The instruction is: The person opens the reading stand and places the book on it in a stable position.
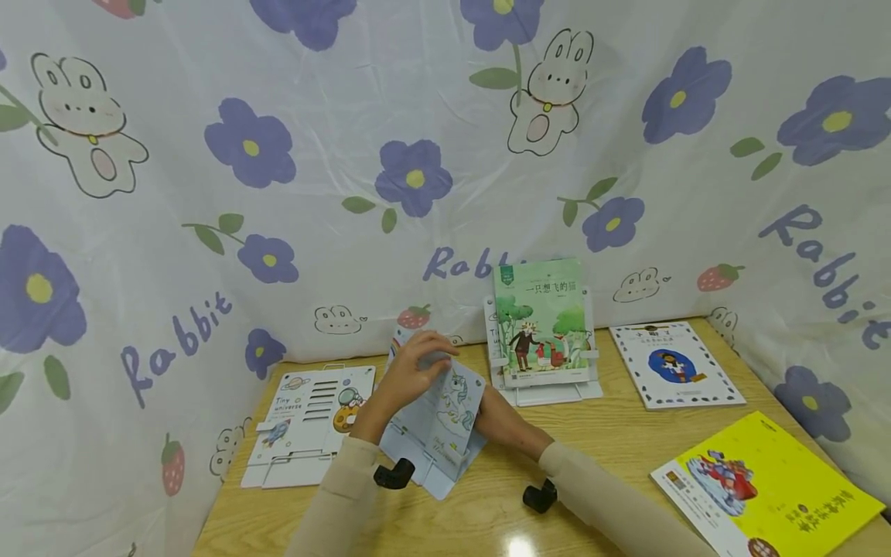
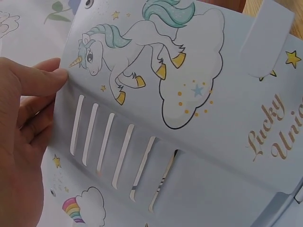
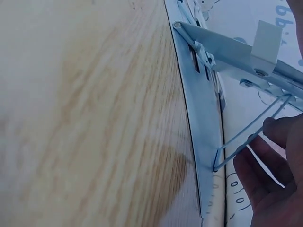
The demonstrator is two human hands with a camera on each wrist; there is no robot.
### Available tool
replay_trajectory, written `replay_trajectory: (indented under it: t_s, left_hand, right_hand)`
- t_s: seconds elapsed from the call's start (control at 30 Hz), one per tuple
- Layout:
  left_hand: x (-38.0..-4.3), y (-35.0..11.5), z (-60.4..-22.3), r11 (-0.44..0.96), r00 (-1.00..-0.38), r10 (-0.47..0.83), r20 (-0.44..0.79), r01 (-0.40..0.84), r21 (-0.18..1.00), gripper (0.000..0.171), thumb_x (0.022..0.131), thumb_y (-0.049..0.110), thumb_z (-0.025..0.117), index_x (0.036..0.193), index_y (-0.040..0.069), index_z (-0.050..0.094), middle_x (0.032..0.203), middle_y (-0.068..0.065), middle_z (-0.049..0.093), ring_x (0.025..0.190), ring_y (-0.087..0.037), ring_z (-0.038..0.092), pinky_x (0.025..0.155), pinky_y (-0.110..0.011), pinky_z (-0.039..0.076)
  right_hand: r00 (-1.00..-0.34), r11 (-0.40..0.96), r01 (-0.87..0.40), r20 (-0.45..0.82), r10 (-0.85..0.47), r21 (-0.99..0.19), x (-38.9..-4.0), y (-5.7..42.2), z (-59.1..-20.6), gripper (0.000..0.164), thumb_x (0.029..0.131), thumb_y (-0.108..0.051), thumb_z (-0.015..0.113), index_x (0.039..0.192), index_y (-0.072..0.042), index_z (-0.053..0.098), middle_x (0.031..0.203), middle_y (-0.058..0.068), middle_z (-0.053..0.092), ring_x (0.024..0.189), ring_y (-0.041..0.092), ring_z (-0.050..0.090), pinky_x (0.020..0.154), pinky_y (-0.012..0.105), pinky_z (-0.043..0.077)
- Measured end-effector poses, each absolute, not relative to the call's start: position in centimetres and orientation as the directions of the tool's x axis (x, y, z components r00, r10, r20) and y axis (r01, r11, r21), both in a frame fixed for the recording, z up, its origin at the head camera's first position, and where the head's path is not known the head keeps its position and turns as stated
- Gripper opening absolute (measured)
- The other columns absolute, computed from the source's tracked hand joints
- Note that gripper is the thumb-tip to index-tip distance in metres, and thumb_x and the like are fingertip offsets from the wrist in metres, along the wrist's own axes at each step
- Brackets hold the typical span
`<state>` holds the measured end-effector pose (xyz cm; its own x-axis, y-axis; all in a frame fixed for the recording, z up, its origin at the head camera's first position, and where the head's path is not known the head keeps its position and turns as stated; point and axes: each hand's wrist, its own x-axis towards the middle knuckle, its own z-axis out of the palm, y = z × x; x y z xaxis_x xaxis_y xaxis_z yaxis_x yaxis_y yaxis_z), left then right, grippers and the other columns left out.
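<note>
A pale blue folding book stand (image 1: 461, 406) with a unicorn print stands partly raised on the table, turned at an angle. With thumb and fingers, my left hand (image 1: 411, 373) pinches the edge of its slotted panel (image 2: 118, 90) near the unicorn's head. Behind the stand is my right hand (image 1: 500, 418), largely hidden by the panel in the head view. In the right wrist view, the fingers (image 3: 255, 177) pinch the wire support leg (image 3: 253, 135), whose lower end meets the flat base plate (image 3: 196, 113).
To the left lies a white book stand (image 1: 313, 425) with a space print. A green book (image 1: 546, 325) rests upright on another stand behind. On the right lie a white book (image 1: 675, 363) and a yellow book (image 1: 773, 487). A patterned curtain (image 1: 334, 286) borders the table.
</note>
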<state>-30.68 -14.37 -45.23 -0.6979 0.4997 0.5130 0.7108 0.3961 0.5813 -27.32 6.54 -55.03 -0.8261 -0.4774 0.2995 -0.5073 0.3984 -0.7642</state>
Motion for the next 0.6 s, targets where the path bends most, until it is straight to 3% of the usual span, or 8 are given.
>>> replay_trajectory:
  t_s: [0.23, 0.4, 0.6]
  left_hand:
    - [-30.9, -15.3, -45.0, 0.347, -0.716, 0.419, 0.559, 0.695, 0.629, 0.024, 0.098, -0.002, 0.073, 0.118, 0.010, 0.078, 0.125, -0.010, 0.071, 0.126, -0.030, 0.063, 0.114, -0.047, 0.049]
    - [-31.2, -16.7, -45.0, 0.355, -0.743, 0.324, 0.585, 0.669, 0.653, 0.026, 0.098, -0.004, 0.072, 0.119, 0.010, 0.077, 0.125, -0.009, 0.072, 0.128, -0.031, 0.064, 0.109, -0.031, 0.050]
    - [-31.5, -18.6, -45.1, 0.303, -0.794, 0.190, 0.577, 0.607, 0.735, 0.021, 0.102, -0.001, 0.068, 0.122, 0.000, 0.073, 0.122, -0.021, 0.071, 0.119, -0.031, 0.068, 0.102, -0.020, 0.055]
  right_hand:
    - [-0.842, 0.431, -0.501, 0.309, -0.442, -0.750, -26.8, 7.5, -54.4, 0.042, 0.103, 0.001, 0.058, 0.145, -0.005, 0.061, 0.129, 0.013, 0.073, 0.112, 0.027, 0.074, 0.095, 0.042, 0.062]
    - [-0.849, 0.412, -0.492, 0.317, -0.423, -0.767, -26.1, 8.5, -54.1, 0.037, 0.106, -0.003, 0.062, 0.143, -0.004, 0.063, 0.124, 0.012, 0.074, 0.108, 0.027, 0.073, 0.093, 0.037, 0.063]
    - [-0.847, 0.392, -0.506, 0.357, -0.394, -0.768, -24.9, 9.5, -53.8, 0.018, 0.106, -0.007, 0.065, 0.123, -0.009, 0.071, 0.110, 0.006, 0.075, 0.102, 0.022, 0.074, 0.090, 0.034, 0.063]
